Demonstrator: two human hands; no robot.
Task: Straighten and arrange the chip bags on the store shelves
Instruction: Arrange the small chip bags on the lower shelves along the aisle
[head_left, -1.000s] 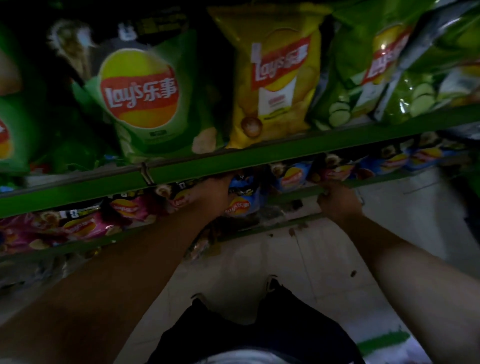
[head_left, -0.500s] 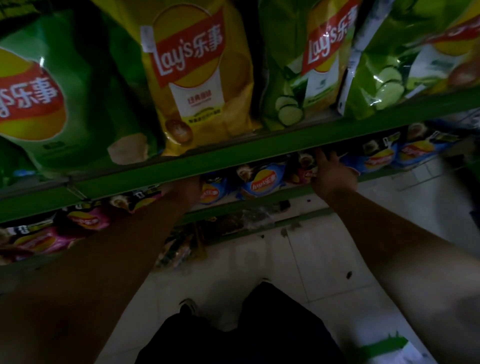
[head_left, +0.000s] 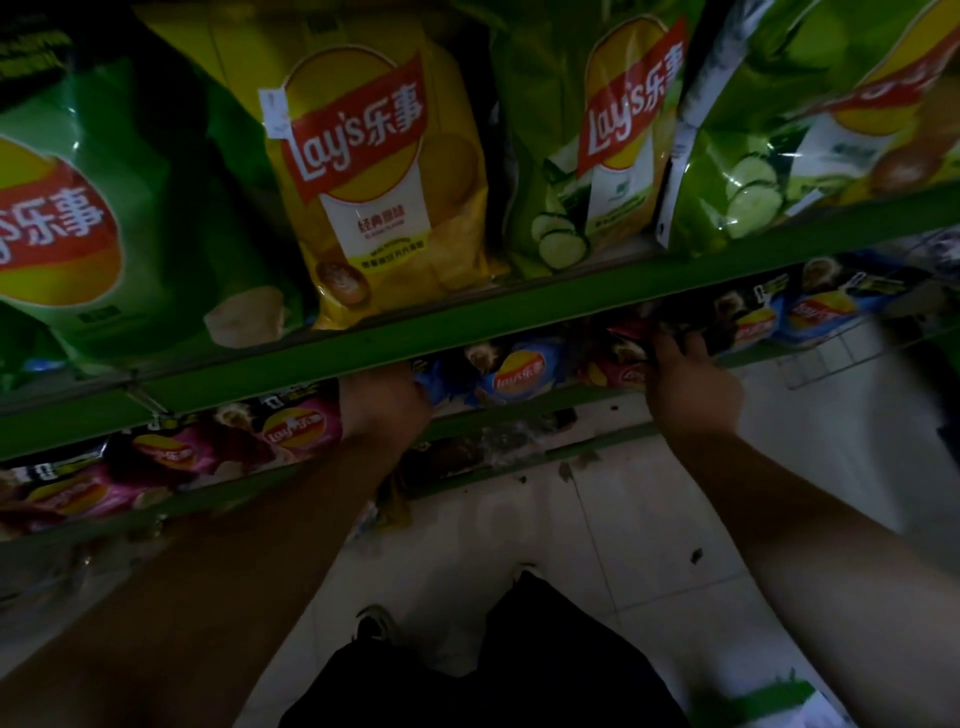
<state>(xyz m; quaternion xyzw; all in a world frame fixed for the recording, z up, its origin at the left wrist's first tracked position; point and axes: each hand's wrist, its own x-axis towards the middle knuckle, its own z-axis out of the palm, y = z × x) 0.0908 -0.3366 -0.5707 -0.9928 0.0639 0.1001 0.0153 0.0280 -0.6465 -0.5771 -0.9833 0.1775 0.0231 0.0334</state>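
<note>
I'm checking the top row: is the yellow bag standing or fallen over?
Standing: the yellow bag rests on its bottom edge behind the shelf lip, logo right way up, facing out.

The floor (head_left: 649, 519) is laid in pale square tiles with thin grout lines, dim and scuffed; a dark spot (head_left: 696, 556) lies on one tile right of centre, and a second smudge (head_left: 565, 470) sits further up, near a grout line; a green patch (head_left: 769, 699) marks the floor at the lower right; a white wire rack (head_left: 831, 358) juts out over the tiles at the right; a small metal clip (head_left: 140, 397) shows at the left; dark trousers (head_left: 519, 670) fill the bottom middle, with a dark shoe (head_left: 376, 623) just beside them on the tiles.
</note>
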